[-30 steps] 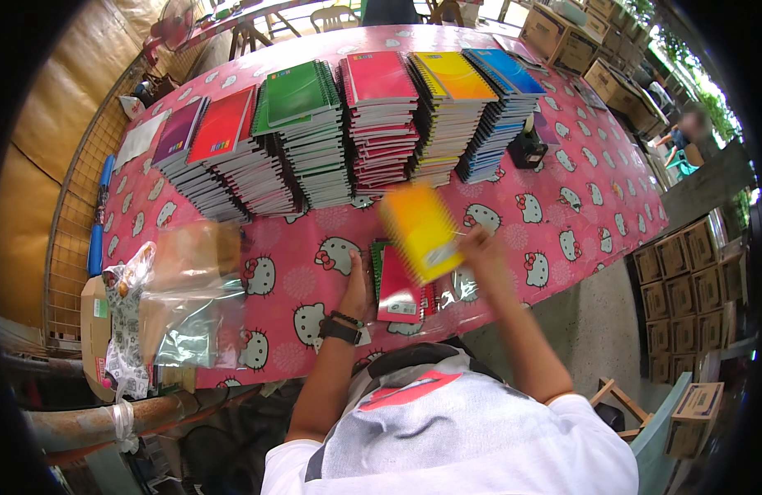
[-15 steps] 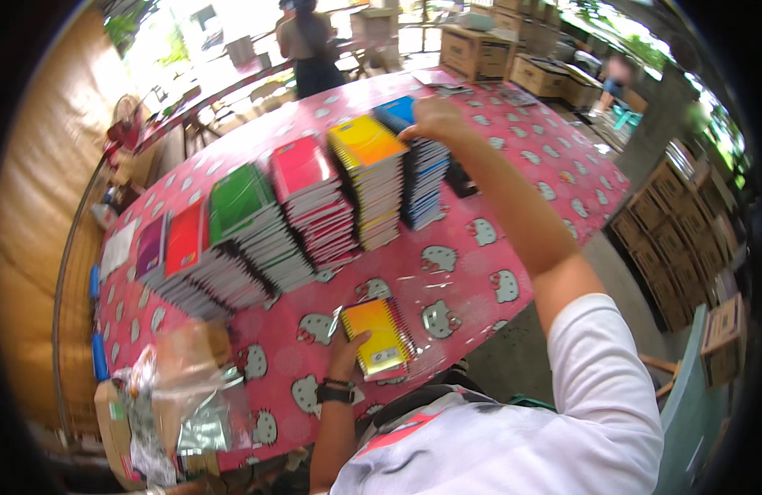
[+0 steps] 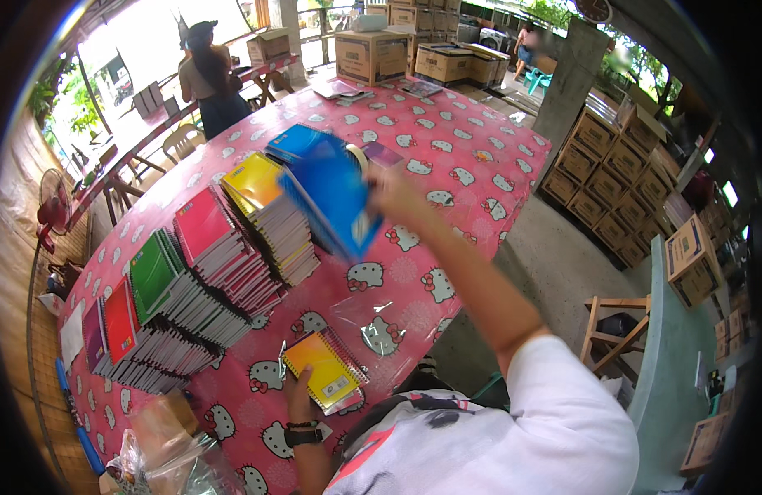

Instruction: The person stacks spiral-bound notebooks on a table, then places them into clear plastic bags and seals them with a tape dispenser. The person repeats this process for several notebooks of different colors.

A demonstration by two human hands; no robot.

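My right hand (image 3: pixel 391 196) grips a blue spiral notebook (image 3: pixel 335 202) by its right edge, smeared by motion and tilted over the table. Behind it stands the stack of blue notebooks (image 3: pixel 294 142), partly covered by the lifted one. My left hand (image 3: pixel 301 394) is closed on the left side of a small pile of spiral notebooks with a yellow one (image 3: pixel 325 369) on top, close to my body. Leftward from the blue stack run stacks of yellow (image 3: pixel 253 177), pink (image 3: pixel 206 219), green (image 3: pixel 156 268), red (image 3: pixel 119 318) and purple notebooks (image 3: pixel 94 338).
A pink patterned cloth (image 3: pixel 463 153) covers the table. Clear plastic wrapping (image 3: pixel 187 462) lies at the near left. Cardboard boxes (image 3: pixel 371 56) stand at the far end, with more boxes (image 3: pixel 595 173) stacked on the right. A person (image 3: pixel 212 78) stands beyond the table.
My right hand has lifted a blue notebook off its stack and brought it nearer to me. My left hand still holds the yellow-topped pile. The view has swung to the right.
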